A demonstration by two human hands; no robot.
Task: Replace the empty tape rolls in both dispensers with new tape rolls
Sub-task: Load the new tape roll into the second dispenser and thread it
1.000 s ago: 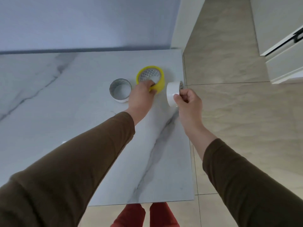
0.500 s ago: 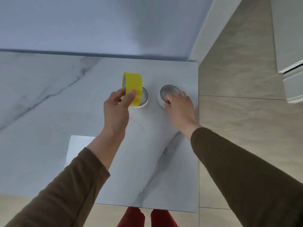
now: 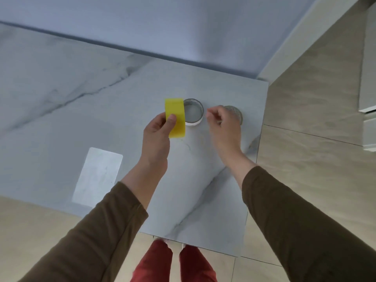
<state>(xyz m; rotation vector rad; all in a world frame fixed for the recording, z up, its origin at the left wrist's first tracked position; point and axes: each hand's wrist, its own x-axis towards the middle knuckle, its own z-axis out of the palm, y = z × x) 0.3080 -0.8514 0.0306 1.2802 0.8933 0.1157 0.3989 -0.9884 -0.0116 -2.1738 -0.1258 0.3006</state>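
My left hand (image 3: 157, 133) grips a yellow tape roll (image 3: 175, 120), held on edge just above the marble table (image 3: 81, 110). Right behind the yellow roll, a white tape roll (image 3: 193, 113) lies flat on the table. A second white roll (image 3: 236, 113) lies flat further right, near the table's right edge, and is partly hidden by my right hand (image 3: 223, 127). That hand hovers just over it, blurred, with fingers loosely curled and nothing in them. No dispenser is in view.
A bright rectangular patch of light (image 3: 97, 176) falls on the table at the front left. The table's right edge (image 3: 261, 131) runs close to the right-hand roll. Beyond it are beige floor tiles (image 3: 305, 159) and a white cabinet (image 3: 369, 88).
My left hand picked up the yellow roll and turned it on edge. My right hand laid its white roll flat on the table and has now come off it.
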